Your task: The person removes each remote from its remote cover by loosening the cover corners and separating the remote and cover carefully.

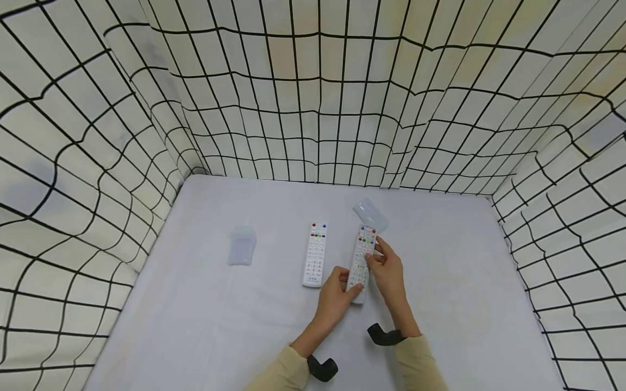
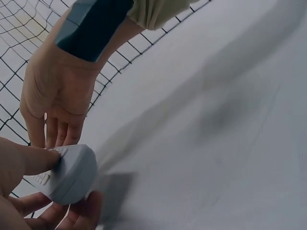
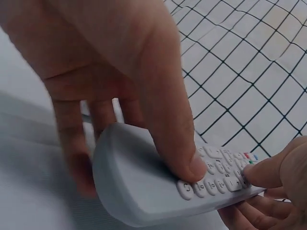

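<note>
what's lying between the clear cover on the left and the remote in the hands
A second white remote lies flat between the clear cover and the held remote, close beside the held one; the rest is bare tabletop. The head view shows it.

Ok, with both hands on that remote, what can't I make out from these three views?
- Held remote: its underside is hidden in all views, and its button markings are too small in the head view.
- Clear cover behind it: whether it touches the remote's far end is unclear in the head view.
- Right wrist view: the left hand hides the table beneath.
- Left wrist view: the right hand blocks the remote's far end.
</note>
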`<state>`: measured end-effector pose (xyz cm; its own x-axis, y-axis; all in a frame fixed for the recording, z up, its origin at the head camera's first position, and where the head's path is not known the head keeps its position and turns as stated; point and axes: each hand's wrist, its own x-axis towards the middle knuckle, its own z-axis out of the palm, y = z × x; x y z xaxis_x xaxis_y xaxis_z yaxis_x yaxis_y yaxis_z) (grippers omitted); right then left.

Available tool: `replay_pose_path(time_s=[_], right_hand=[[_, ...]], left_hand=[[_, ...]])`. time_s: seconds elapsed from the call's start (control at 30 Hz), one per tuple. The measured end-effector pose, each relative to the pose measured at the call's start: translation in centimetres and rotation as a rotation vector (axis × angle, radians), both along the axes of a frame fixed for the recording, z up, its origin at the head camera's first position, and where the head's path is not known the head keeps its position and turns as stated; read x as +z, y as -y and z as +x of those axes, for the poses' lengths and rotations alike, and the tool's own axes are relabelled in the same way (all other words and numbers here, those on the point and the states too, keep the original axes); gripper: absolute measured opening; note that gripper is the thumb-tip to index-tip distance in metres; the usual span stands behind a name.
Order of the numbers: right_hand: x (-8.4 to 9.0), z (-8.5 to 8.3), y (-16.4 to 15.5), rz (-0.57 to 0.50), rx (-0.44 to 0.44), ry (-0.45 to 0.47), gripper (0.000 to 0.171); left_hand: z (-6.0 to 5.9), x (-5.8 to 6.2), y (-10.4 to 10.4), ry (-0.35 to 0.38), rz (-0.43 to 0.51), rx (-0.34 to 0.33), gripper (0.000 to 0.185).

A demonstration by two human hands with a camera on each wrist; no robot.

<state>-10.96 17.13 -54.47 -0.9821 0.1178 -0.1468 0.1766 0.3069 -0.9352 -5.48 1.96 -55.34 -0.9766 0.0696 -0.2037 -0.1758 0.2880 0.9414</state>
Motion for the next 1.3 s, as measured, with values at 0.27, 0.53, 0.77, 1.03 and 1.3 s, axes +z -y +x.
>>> replay_pose_path(time_s=[0.27,0.53,0.77,1.03,1.3], right_hand=[[-1.0,-0.1,1.1,0.114,-0.037,0.011,0.061],[-1.5,-0.6,1.9,0.221,-0.043,-0.015,0.056],[-2.5,-1.3,2.1,0.310,-0.051,-0.008,0.050],[-2.4,-1.3,2.1,0.354,-0.050,-0.028,0.044],[-2.1,-0.5,1.0,0.356,-0.044,-0.057,0.034]], left_hand=[[-0.5,-0.7,0.4,-0.106,-0.246,-0.020,0.033],[-0.9,-0.6,-0.1,-0.152,-0.516,-0.056,0.040],[-1.0,-0.7,-0.7,-0.240,-0.763,-0.080,0.047],[-1.0,-1.0,-1.1,-0.379,-0.957,-0.069,0.045],[-1.2,0.1,0.0,-0.319,-0.916,-0.137,0.049]])
